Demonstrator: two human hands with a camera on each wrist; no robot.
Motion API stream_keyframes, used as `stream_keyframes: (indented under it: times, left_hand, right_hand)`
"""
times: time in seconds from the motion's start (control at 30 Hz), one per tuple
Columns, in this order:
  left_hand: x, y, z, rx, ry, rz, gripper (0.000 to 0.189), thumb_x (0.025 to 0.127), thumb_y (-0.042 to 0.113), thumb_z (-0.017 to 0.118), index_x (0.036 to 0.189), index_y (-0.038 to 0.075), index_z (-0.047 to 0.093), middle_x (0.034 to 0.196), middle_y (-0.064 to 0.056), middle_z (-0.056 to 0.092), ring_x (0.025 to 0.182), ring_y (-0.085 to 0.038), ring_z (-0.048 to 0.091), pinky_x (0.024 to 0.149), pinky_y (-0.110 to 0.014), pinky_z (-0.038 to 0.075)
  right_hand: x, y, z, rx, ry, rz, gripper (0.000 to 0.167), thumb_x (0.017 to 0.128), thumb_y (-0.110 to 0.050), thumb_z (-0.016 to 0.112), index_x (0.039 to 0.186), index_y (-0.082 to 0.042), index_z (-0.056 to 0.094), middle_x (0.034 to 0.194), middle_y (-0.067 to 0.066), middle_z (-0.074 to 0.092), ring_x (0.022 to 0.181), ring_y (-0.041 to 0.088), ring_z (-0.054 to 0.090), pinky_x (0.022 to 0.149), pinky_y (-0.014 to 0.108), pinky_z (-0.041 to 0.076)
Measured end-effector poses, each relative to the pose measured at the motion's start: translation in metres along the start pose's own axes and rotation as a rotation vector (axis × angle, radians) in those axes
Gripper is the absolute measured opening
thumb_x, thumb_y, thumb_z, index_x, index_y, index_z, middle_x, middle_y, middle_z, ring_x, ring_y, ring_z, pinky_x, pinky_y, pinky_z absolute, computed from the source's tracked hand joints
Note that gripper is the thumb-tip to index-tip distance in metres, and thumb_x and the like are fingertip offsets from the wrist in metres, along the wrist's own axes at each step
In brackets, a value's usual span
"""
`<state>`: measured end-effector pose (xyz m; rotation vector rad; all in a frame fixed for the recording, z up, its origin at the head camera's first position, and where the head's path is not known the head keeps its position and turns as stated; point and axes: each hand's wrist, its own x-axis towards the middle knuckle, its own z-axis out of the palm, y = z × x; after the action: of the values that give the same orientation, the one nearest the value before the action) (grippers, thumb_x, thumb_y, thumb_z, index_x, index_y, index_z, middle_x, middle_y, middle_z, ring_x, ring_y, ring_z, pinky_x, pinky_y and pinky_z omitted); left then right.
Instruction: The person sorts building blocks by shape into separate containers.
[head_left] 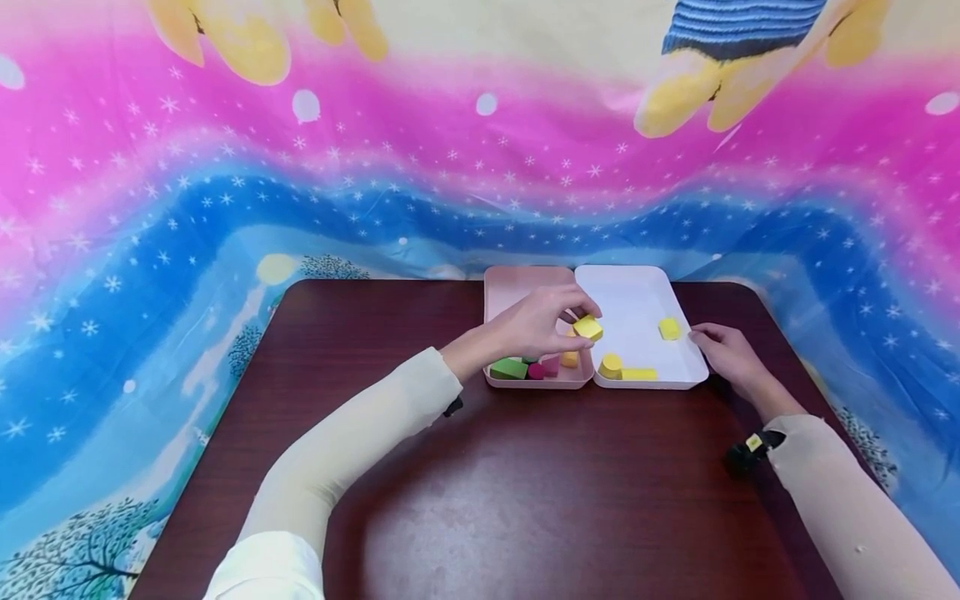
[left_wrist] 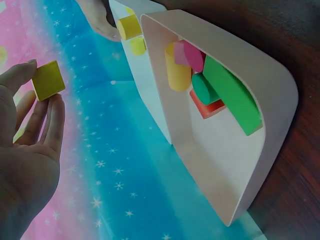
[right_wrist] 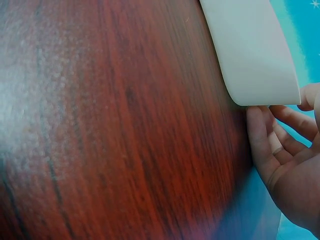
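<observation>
My left hand (head_left: 534, 321) pinches a yellow block (head_left: 588, 327) between thumb and fingertips, above the border of two trays. In the left wrist view the same yellow block (left_wrist: 48, 80) shows a square face. At the right, my right hand (head_left: 731, 358) grips the edge of the white tray (head_left: 630, 304), its fingers partly under the wall in the right wrist view. Inside the white tray lie a yellow cube (head_left: 669, 328), a yellow cylinder (head_left: 611, 366) and a flat yellow bar (head_left: 639, 374). The pink tray (head_left: 525, 283) stands against it on the left.
Along the pink tray's near side are a green block (head_left: 508, 368), a magenta piece (head_left: 536, 371), a pink block (head_left: 551, 365) and an orange-yellow cylinder (left_wrist: 178, 70). A red block (left_wrist: 204, 109) and dark green cylinder (left_wrist: 204, 87) lie there too. The brown table (head_left: 525, 483) meets a patterned cloth (head_left: 420, 200) behind.
</observation>
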<state>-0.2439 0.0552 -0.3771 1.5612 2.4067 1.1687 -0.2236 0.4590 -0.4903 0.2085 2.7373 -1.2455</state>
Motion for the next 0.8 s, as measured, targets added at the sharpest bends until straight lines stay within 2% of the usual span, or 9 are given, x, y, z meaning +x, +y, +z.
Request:
stream_keyframes:
  times: [0.13,0.37,0.6,0.8]
  left_hand:
    - [0.008,-0.003,0.001,-0.015,-0.007,-0.004,0.037,0.094,0.019,0.083,0.125,0.005,0.07,0.115,0.002,0.067,0.102,-0.001,0.066,0.094,-0.015,0.055]
    - [0.014,-0.016,0.007,-0.043,0.009,-0.062,0.037,0.093,0.017,0.084,0.125,0.006,0.07,0.114,0.0,0.068,0.102,-0.005,0.068,0.095,-0.023,0.059]
    - [0.022,-0.027,0.014,-0.051,0.036,-0.065,0.037,0.093,0.02,0.084,0.125,0.007,0.07,0.115,0.001,0.067,0.103,-0.004,0.066,0.093,-0.02,0.058]
    - [0.031,-0.028,0.016,-0.036,0.03,-0.092,0.039,0.094,0.023,0.084,0.128,0.009,0.069,0.119,0.001,0.067,0.106,-0.003,0.065,0.093,-0.017,0.056]
  right_hand:
    - [0.0,0.0,-0.001,0.001,0.002,-0.001,0.068,0.115,-0.048,0.035,0.154,0.007,0.044,0.144,0.032,0.052,0.109,0.034,0.061,0.074,0.024,0.056]
    - [-0.002,0.001,0.0,0.007,-0.004,0.014,0.069,0.114,-0.049,0.035,0.155,0.006,0.043,0.145,0.032,0.052,0.109,0.035,0.061,0.074,0.026,0.056]
    - [-0.002,0.0,0.0,-0.001,-0.002,0.008,0.066,0.114,-0.047,0.036,0.154,0.005,0.045,0.143,0.031,0.054,0.106,0.033,0.063,0.075,0.026,0.057]
    - [-0.001,-0.001,-0.002,0.002,-0.012,0.01,0.069,0.114,-0.049,0.035,0.154,0.006,0.044,0.144,0.032,0.053,0.111,0.037,0.061,0.075,0.025,0.056]
